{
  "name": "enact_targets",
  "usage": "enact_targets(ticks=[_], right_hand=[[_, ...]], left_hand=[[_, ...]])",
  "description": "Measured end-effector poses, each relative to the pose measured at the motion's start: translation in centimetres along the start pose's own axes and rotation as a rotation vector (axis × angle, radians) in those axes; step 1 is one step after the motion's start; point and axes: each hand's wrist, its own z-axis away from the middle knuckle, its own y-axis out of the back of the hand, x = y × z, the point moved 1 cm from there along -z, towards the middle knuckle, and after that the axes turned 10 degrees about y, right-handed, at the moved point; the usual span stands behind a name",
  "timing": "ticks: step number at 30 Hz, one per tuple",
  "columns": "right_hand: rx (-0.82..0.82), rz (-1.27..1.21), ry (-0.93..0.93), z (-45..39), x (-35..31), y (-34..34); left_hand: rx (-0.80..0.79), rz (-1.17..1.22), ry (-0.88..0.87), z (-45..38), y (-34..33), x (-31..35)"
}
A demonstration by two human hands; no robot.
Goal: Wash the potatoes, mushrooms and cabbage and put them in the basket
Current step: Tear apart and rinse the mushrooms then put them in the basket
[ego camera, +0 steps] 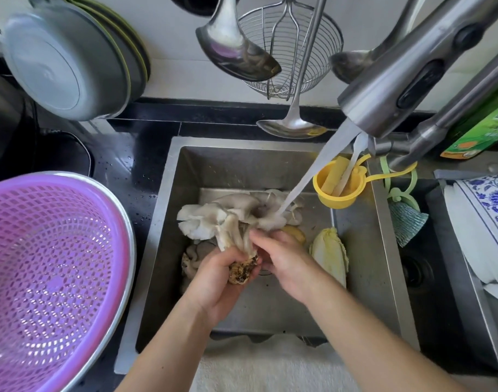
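Note:
A cluster of grey-white oyster mushrooms (228,213) is held over the steel sink (363,250), under the running water from the tap (411,77). My left hand (222,281) grips the cluster's dirty brown base. My right hand (281,258) holds the stems from the right side. More mushrooms (194,256) lie on the sink floor to the left. A pale cabbage (331,253) lies at the sink's right side. A yellowish potato (295,233) shows partly behind my right hand. The purple basket (52,264) sits in a metal bowl on the left counter.
Ladles and a wire skimmer (293,46) hang above the sink. Bowls (66,60) stand stacked at the upper left. A yellow holder (338,185) hangs on the sink wall. A green bottle (479,128) and blue-patterned dishes (485,222) are at the right. A white towel (270,366) covers the front edge.

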Motion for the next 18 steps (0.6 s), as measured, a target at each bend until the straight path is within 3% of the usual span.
enact_targets(ticks=[3,6,10,15,18], right_hand=[[0.116,-0.124,-0.020,-0.1,0.6,-0.6],[0.186,-0.099,-0.030,-0.1,1.3,-0.2],[0.183,-0.055,0.048,-0.1,1.1,0.1],[0.188,-0.227,0.026,0.0,0.4,0.5],[0.178,-0.289,0.003,0.3,0.2,0.5]], left_hand=[[-0.021,-0.088,0.048,0.1,-0.9,-0.5],[0.000,-0.102,0.095,0.0,-1.3,-0.7],[0.116,-0.098,0.089,-0.8,-1.2,-0.5],[0.047,-0.020,0.071,-0.9,-1.4,-0.6],[0.085,-0.018,0.048,-1.1,-1.6,-0.9]])
